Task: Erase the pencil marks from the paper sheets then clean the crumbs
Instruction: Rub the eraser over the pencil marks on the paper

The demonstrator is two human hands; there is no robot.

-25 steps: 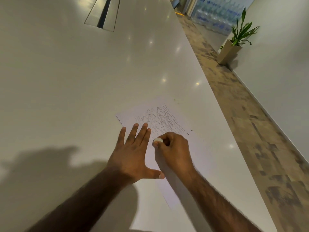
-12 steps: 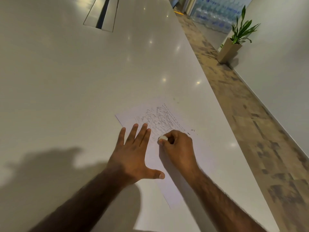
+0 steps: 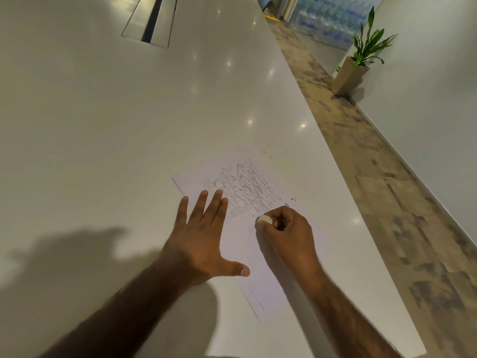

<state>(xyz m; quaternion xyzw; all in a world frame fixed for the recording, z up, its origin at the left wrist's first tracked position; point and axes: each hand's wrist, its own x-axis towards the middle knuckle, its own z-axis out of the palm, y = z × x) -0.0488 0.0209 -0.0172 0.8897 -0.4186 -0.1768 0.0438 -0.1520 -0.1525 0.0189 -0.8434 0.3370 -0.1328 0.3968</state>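
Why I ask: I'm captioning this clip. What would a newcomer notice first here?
The pencil scribbles on the paper, near the right edge of the table, draw the eye first. The left hand presses flat on the paper's left side, while the right hand holds a white eraser to the scribbles' near edge. Far right, a plant stands on the floor by the wall.

paper sheets (image 3: 258, 267) on table (image 3: 103, 125), plant (image 3: 366, 47) right

- The left hand (image 3: 198, 236) is bare, with short nails showing on thumb and fingers.
- The right hand (image 3: 287, 235) is bare, seen from its back.
- The left forearm (image 3: 124, 313) and right forearm (image 3: 343, 311) are unsleeved, with fine hair.
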